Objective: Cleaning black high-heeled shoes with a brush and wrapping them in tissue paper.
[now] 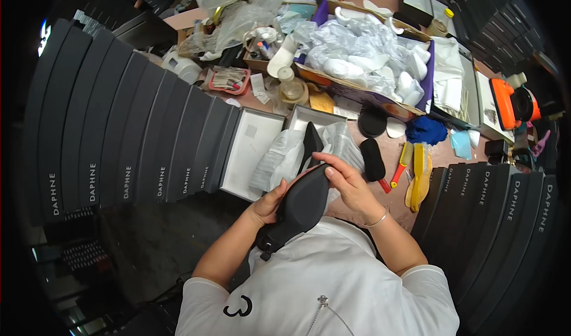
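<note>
A black pointed shoe point(300, 205) is held close to my chest, sole side up, with its toe pointing away from me. My left hand point(267, 205) grips it from the left side near the heel. My right hand point(348, 181) rests over its front part, fingers curled on the toe area. Just beyond the shoe an open white shoe box point(253, 148) holds crumpled white tissue paper point(285, 154) and a second black pointed shoe point(312, 139).
Rows of black shoe boxes point(131, 133) stand at my left and more black boxes point(505, 217) at my right. A black brush point(373, 159), yellow brushes point(416, 169), a blue cloth point(426, 130), an orange device point(505, 101) and a purple-edged carton of white paper point(363, 50) crowd the table.
</note>
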Demonstrator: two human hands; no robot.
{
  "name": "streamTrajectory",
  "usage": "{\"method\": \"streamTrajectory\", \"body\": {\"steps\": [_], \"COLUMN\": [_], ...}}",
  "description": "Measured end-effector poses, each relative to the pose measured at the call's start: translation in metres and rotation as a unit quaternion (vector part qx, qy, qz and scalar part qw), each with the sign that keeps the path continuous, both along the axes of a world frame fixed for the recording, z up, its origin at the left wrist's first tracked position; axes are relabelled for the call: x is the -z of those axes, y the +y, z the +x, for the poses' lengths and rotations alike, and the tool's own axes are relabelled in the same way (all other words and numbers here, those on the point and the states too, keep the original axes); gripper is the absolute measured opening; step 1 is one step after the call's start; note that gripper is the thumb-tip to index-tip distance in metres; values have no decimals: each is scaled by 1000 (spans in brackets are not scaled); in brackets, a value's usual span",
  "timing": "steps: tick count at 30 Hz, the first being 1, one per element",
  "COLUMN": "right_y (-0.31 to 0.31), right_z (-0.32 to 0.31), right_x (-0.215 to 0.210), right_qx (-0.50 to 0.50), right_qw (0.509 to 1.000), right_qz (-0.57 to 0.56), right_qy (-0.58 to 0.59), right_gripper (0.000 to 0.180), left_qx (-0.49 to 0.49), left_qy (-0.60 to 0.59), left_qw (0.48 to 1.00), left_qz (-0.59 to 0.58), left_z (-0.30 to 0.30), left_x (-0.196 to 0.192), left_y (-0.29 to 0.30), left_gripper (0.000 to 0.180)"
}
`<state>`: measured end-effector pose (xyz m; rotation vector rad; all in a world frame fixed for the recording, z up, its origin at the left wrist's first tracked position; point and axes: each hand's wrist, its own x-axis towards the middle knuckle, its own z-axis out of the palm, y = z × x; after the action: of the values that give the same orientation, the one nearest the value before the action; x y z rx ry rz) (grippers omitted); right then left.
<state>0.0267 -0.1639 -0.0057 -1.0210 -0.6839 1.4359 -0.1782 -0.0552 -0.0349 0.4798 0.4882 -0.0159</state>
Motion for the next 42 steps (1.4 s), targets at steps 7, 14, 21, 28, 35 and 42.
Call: {"method": "streamTrajectory", "body": {"steps": [7,14,21,28,35,42], "right_y": [-11,-79,-61,63,178,317], "right_z": [-22,47,89,81,18,-34], "right_x": [19,78,86,68,70,164], "right_qx": [15,257,319,180,7,6], "right_qw": [999,928,918,931,817,922], "right_qz": [-24,-165,-151,-37,222,-105], "right_qy": [-22,-213,-183,-314,-532,-373], "right_gripper": [26,19,14,16,23,47], "left_qx": [71,29,-16,-100,-131,-156], "left_qy": [45,116,101,128,81,54], "left_qw": [987,992,987,980,976,970], "left_qz": [-138,-35,-123,-115,-157,-178], "left_z": [12,26,26,26,14,-18], "left_x": [3,-9,7,-11,14,27], "left_y": [-6,4,-4,9,10,26], "left_gripper": [76,62,56,56,56,60]}}
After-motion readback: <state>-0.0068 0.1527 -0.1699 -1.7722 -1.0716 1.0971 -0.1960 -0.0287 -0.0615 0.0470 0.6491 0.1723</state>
